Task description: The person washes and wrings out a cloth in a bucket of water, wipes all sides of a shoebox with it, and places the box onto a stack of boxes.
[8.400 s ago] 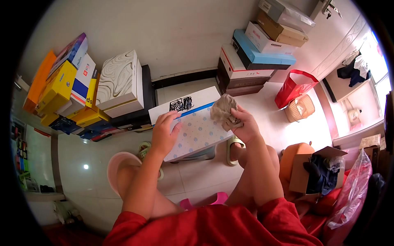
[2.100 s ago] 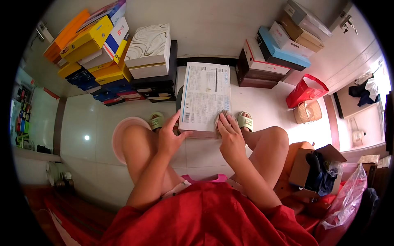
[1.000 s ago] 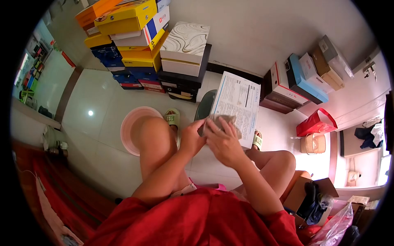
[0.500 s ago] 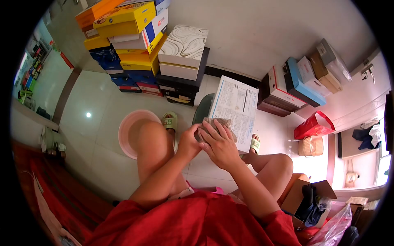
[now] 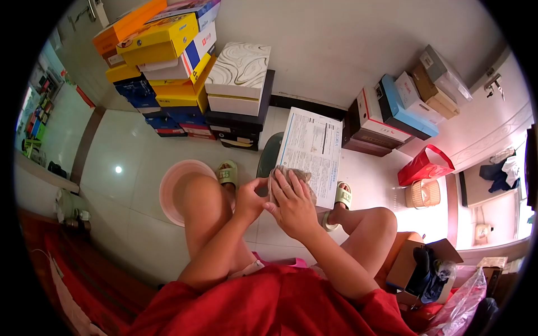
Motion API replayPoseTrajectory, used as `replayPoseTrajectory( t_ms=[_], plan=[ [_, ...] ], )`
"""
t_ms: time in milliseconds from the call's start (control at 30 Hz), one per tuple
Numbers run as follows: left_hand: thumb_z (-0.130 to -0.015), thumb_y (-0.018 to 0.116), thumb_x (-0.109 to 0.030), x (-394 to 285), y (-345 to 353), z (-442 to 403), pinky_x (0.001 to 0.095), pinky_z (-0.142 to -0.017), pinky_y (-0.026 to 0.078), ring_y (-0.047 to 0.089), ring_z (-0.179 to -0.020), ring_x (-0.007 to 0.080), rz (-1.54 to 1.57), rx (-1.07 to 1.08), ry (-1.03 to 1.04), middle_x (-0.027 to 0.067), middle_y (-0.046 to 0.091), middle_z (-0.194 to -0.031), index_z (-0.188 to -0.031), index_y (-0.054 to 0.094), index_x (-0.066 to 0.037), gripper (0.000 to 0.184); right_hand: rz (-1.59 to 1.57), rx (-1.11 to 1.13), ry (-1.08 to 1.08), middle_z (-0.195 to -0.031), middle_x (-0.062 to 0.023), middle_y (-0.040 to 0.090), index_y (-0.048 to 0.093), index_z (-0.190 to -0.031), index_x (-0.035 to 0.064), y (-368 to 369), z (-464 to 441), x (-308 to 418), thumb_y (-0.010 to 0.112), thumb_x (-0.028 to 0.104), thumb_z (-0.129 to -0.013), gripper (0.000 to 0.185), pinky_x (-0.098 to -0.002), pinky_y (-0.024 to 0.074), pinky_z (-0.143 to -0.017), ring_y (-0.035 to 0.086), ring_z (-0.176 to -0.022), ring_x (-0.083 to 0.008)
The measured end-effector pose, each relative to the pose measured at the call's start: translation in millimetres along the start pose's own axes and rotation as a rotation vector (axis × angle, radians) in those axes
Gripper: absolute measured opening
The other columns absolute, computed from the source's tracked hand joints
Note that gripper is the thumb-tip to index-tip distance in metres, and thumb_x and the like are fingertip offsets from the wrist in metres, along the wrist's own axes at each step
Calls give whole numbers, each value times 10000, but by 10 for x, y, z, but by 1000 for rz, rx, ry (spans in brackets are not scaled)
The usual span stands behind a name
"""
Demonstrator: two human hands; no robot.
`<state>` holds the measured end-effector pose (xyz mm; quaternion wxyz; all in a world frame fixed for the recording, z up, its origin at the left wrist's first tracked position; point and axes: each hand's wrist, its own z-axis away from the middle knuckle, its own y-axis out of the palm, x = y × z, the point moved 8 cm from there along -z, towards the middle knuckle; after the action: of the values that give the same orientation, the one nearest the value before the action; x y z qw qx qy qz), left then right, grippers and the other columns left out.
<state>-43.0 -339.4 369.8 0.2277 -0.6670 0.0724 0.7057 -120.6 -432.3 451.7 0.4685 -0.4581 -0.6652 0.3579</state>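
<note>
A grey-brown, crinkled bundle (image 5: 305,175), perhaps folded cloth or paper, lies on the near end of a white printed box (image 5: 314,137). My right hand (image 5: 293,203) rests flat over it with the fingers stretched out, hiding much of it. On the bundle's left side, my left hand (image 5: 250,200) has its fingers curled, with the fingertips at the edge. A gap shows between its thumb and forefinger. What the bundle holds, if anything, cannot be seen.
A dark green stool (image 5: 270,157) partly shows beside the printed box. A pink basin (image 5: 171,196) stands left of my knee. Shoe boxes (image 5: 162,42) are stacked against the wall, others (image 5: 403,112) stand right. A red bag (image 5: 424,166), wicker basket (image 5: 424,194) and open carton (image 5: 400,269) are rightward.
The view has shifted slightly. My left hand has drawn a little away from my right, opening a gap between its thumb and forefinger. My right hand still lies on the bundle.
</note>
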Motion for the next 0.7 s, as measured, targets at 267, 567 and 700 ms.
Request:
replayPoseTrajectory(
  t_ms=[267, 567, 700],
  plan=[
    [-663, 851, -233, -75, -5, 25, 308, -825, 513, 691, -917, 202, -128, -2, 32, 145, 717, -1002, -1067, 688, 6, 497, 118, -77, 91, -1437, -130, 450, 558, -1306, 66, 206, -518, -364, 540, 470, -910, 566, -496, 307, -1085, 380, -1336, -371],
    [-700, 787, -179, -168, -5, 36, 316, -870, 499, 671, -1003, 214, -101, -7, 65, 175, 690, -1094, -1200, 633, -9, 550, 2, 11, 37, -1426, -149, 454, 490, -1343, -13, 7, -50, -105, 546, 457, -914, 639, -498, 316, -1079, 389, -1328, -381],
    [-693, 748, -96, -201, 41, 22, 309, -906, 485, 645, -1065, 196, 31, 33, 139, 189, 665, -1158, -1284, 581, -26, 619, -12, 21, 53, -1419, -134, 464, 491, -1355, 13, -18, 1, -75, 562, 462, -899, 644, -502, 318, -1076, 404, -1316, -375]
  ],
)
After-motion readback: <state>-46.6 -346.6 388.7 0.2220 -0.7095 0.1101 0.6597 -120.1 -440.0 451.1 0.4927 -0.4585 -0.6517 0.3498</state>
